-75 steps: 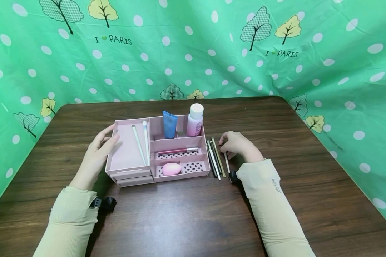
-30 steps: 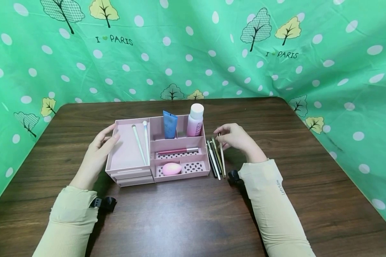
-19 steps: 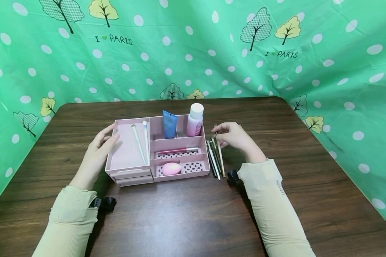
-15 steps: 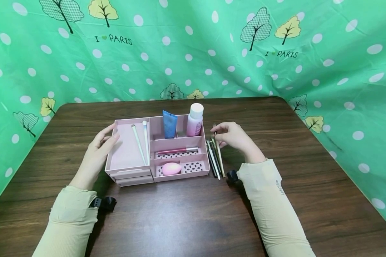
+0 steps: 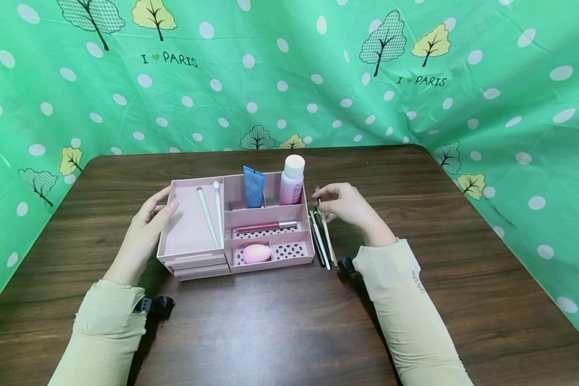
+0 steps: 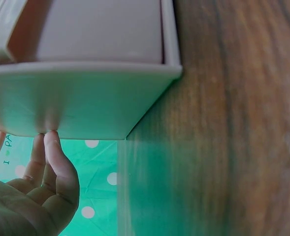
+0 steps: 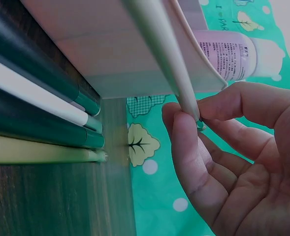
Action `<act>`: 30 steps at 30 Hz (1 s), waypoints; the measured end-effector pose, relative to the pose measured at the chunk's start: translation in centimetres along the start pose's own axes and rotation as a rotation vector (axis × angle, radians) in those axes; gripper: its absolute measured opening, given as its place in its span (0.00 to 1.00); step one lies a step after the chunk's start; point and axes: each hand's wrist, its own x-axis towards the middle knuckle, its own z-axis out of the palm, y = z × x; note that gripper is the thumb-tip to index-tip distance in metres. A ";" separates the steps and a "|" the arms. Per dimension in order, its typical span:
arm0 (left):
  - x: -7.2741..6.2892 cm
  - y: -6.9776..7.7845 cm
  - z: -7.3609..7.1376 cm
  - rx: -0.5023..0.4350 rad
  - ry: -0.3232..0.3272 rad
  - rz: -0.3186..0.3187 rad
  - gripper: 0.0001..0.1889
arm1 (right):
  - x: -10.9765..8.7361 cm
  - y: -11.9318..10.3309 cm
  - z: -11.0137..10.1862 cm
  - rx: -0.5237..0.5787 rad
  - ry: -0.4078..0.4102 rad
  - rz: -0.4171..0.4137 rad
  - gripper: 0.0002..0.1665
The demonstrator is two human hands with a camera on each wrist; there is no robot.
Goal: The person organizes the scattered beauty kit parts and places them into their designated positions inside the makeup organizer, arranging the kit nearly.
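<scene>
A pink organizer [image 5: 193, 256] stands on the table, my left hand [image 5: 147, 228] at its left side. In the left wrist view the fingertips of that hand touch the side wall. My right hand [image 5: 348, 206] pinches a slim makeup brush [image 7: 167, 59] with a pale handle near one end, just to the right of the organizer. Below it on the table lies a row of brushes or pencils: two dark, one white [image 7: 36, 91], one yellowish [image 7: 41, 149]. Two pale makeup brushes [image 5: 219, 214] rest on the organizer's top left tray.
A blue tube [image 5: 254, 187] and a pink bottle with white cap [image 5: 291, 185] stand in the back compartments. A dark red lip gloss tube [image 5: 258, 227] lies in the middle one, a pink makeup sponge [image 5: 257, 254] in front. A green curtain [image 5: 289, 69] hangs behind.
My right hand has brought the pale brush leftward from the outer right side, over the row and closer to the organizer. My left hand and the organizer have not moved.
</scene>
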 end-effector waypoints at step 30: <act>-0.1 0.1 0.0 0.002 -0.003 0.011 0.31 | 0.0 -0.4 1.3 0.014 -0.013 -0.021 0.22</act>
